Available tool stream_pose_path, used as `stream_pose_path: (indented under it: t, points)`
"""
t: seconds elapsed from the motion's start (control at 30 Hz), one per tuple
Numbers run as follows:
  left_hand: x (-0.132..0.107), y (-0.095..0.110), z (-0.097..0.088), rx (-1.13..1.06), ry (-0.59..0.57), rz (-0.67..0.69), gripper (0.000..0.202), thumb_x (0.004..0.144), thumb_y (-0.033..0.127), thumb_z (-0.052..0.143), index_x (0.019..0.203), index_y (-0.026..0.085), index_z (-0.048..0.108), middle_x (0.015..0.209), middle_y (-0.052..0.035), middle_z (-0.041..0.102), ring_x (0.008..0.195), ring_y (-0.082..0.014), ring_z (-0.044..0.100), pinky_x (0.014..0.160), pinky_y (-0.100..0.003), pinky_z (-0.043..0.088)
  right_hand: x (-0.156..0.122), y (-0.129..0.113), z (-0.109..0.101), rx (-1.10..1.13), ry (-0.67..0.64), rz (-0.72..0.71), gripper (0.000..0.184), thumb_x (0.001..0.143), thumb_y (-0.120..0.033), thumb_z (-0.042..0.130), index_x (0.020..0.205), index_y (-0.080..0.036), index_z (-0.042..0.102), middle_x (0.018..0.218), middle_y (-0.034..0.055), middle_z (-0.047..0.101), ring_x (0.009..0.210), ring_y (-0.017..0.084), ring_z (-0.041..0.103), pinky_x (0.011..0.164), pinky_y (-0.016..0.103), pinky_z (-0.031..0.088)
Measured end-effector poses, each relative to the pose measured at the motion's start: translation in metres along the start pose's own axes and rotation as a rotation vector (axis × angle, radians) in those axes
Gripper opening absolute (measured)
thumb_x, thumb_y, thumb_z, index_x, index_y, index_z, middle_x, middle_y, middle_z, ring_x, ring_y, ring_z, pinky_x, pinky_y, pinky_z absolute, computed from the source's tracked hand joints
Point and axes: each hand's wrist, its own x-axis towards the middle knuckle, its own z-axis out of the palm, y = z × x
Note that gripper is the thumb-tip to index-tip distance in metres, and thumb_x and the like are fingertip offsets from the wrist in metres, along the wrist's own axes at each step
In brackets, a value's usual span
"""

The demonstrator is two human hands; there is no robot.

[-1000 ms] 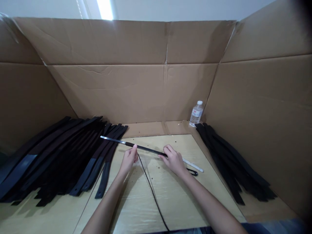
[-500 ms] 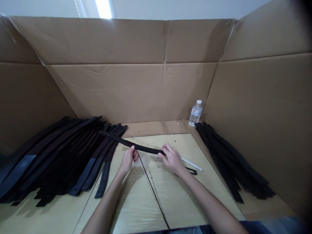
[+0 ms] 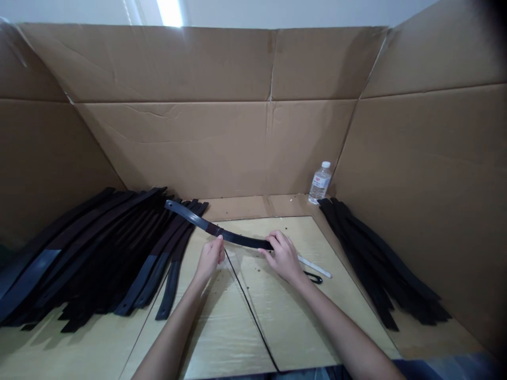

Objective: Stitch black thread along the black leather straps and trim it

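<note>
A long curved black strip [image 3: 243,240] is held up above the board, its glossy face showing and a hole at its free left tip. A dark wrapped band crosses it near the middle. My right hand [image 3: 282,256] grips the strip's right end between thumb and fingers. Just under the band, my left hand [image 3: 211,257] is closed in a pinch, fingertips at the strip's lower edge. From those fingers a thin black cord [image 3: 249,309] runs taut to the front edge of the board. Whether the left fingers also pinch the strip is hidden.
Many black strips [image 3: 99,258] lie heaped at left, with a smaller pile [image 3: 376,264] at right. A white pen-like stick [image 3: 316,266] and a black looped tool [image 3: 314,277] lie beside my right hand. A water bottle [image 3: 319,183] stands at the back; cardboard walls [image 3: 174,148] surround the board [image 3: 317,327].
The strip has turned about its length, so its glossy face and wrapped band now show, and its left tip sits higher. Both hands stay nearly in place.
</note>
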Motion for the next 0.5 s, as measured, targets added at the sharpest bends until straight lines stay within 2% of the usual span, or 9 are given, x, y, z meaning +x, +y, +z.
stream_pose_path:
  t: [0.27, 0.43, 0.5]
  points:
    - [0.001, -0.009, 0.003, 0.076, -0.037, -0.04, 0.055, 0.08, 0.062, 0.04, 0.046, 0.019, 0.032, 0.038, 0.0029, 0.03, 0.039, -0.0073, 0.029, 0.044, -0.023, 0.023, -0.001, 0.002, 0.001, -0.063, 0.057, 0.024, 0.01, 0.084, -0.026, 0.059, 0.083, -0.018, 0.054, 0.09, 0.0046, 0.054, 0.087, 0.017, 0.051, 0.076, 0.029, 0.039]
    - [0.001, -0.01, 0.001, 0.043, -0.126, 0.013, 0.055, 0.082, 0.062, 0.038, 0.049, 0.019, 0.032, 0.041, 0.0031, 0.031, 0.041, -0.0072, 0.03, 0.046, -0.023, 0.025, -0.001, 0.003, 0.004, -0.053, 0.06, 0.05, 0.011, 0.084, -0.029, 0.057, 0.085, -0.018, 0.055, 0.086, 0.0034, 0.059, 0.085, 0.017, 0.054, 0.075, 0.028, 0.039]
    - [0.0, -0.007, 0.001, 0.0, -0.129, 0.016, 0.055, 0.082, 0.063, 0.038, 0.05, 0.019, 0.031, 0.041, 0.0034, 0.03, 0.041, -0.0071, 0.029, 0.045, -0.023, 0.024, -0.001, 0.003, 0.005, -0.051, 0.045, 0.073, 0.013, 0.084, -0.031, 0.057, 0.088, -0.018, 0.057, 0.085, 0.0021, 0.062, 0.081, 0.016, 0.057, 0.073, 0.028, 0.039]
